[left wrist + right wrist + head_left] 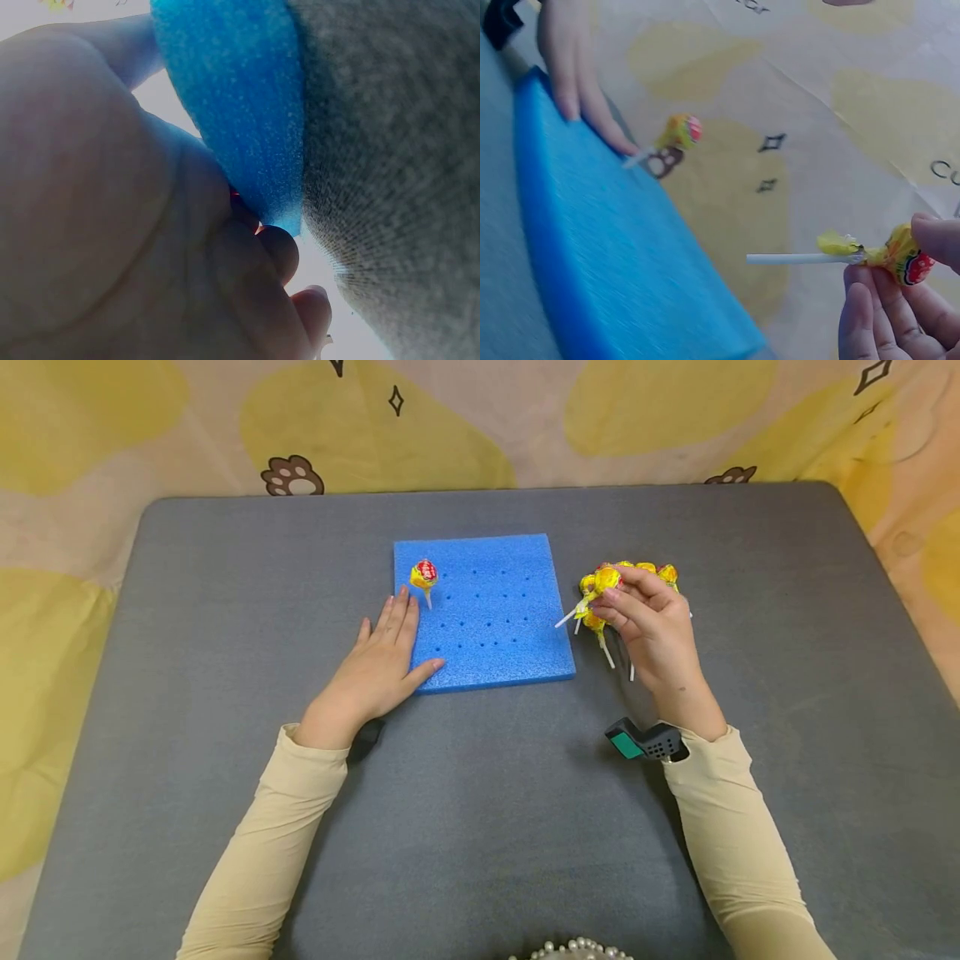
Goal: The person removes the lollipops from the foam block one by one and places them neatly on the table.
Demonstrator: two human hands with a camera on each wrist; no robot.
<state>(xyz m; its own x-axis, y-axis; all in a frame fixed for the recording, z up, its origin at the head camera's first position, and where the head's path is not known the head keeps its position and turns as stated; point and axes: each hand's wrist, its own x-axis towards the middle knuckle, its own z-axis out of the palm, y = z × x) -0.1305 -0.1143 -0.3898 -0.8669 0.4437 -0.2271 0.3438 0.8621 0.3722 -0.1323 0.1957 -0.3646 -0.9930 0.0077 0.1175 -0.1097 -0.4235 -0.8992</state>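
A blue foam board (pixel 495 656) with rows of small holes lies on the table. One lollipop (pixel 424 575) in a yellow and red wrapper stands upright in a hole near its upper left corner. My left hand (pixel 378 664) rests on the board's left edge, fingers straight and thumb over the lower part. My right hand (pixel 656 622) pinches another lollipop (pixel 907 256) by its wrapped head, just right of the board. In the right wrist view its white stick (pixel 795 259) points left. Behind and under that hand lies a pile of lollipops (pixel 667 575), partly hidden.
The grey table (pixel 480 827) extends around the board, with a patterned cloth (pixel 525 427) behind its far edge. A black device (pixel 645 740) is strapped to the right wrist. Pearl-like beads (pixel 577 948) show at the bottom edge.
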